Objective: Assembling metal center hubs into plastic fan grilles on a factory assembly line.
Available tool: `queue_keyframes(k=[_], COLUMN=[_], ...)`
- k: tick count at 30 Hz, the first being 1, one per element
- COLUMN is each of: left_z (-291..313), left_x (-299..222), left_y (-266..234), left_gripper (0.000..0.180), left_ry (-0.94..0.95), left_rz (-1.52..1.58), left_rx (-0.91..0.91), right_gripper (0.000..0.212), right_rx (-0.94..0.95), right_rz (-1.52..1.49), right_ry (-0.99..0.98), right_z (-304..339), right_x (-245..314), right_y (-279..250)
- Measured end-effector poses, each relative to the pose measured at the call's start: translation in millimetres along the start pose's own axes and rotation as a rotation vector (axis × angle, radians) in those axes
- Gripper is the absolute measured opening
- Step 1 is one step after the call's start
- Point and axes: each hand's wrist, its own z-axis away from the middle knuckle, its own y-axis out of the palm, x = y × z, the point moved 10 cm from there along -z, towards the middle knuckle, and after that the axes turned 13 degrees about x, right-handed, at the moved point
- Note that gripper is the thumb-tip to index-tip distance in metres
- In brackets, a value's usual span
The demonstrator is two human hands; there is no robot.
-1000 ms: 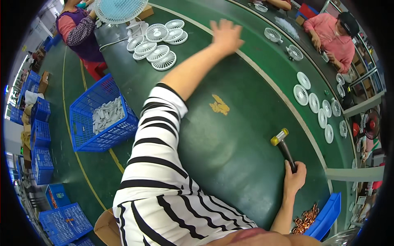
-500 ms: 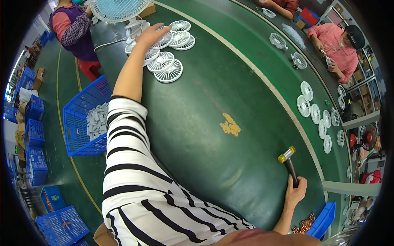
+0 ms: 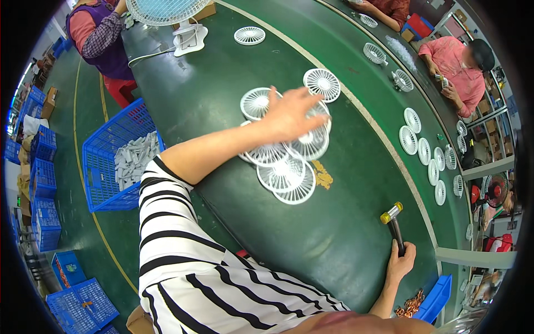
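Observation:
My left hand (image 3: 295, 115) lies spread over a loose heap of white round fan grilles (image 3: 283, 173) in the middle of the green table. Its fingers are apart, and the hand hides part of the heap. Two grilles at its far right (image 3: 322, 84) overlap near the pale line, just beyond my fingertips. In my right hand (image 3: 400, 260), at the lower right, is a mallet (image 3: 393, 214) with a dark handle and yellow faces. The fingers wrap round the handle, and the head points away from me.
One grille (image 3: 250, 35) lies far off beside a white desk fan (image 3: 188, 38). A blue crate (image 3: 94, 167) of grey parts stands left of the table. Copper-coloured parts (image 3: 410, 306) lie by a blue tray (image 3: 436, 300). More grilles (image 3: 424, 151) rest on the right-hand belt; co-workers (image 3: 461, 69) sit beyond.
My left hand has swept the heap of grilles from the far left toward me and to the right. One grille stayed behind. My right hand with the mallet has hardly moved.

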Motion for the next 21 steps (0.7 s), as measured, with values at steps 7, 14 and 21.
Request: queue_keyframes(k=[7, 14, 21], left_z=[-68.8, -134.5, -162.7], left_x=[20.7, 208.6, 82.6], left_y=[-70.5, -109.1, -6.1], left_gripper=[0.056, 0.094, 0.097], left_ry=[0.225, -0.539, -0.169], left_rz=[0.084, -0.093, -0.300], left_rx=[-0.270, -0.160, 0.126], right_gripper=[0.030, 0.028, 0.029], right_rx=[0.023, 0.045, 0.014], right_rz=[-0.017, -0.019, -0.033], right_ry=[0.038, 0.091, 0.036], right_z=[1.5, -5.0, -3.6], right_x=[-1.7, -6.4, 4.9], right_y=[-1.3, 2.2, -2.7])
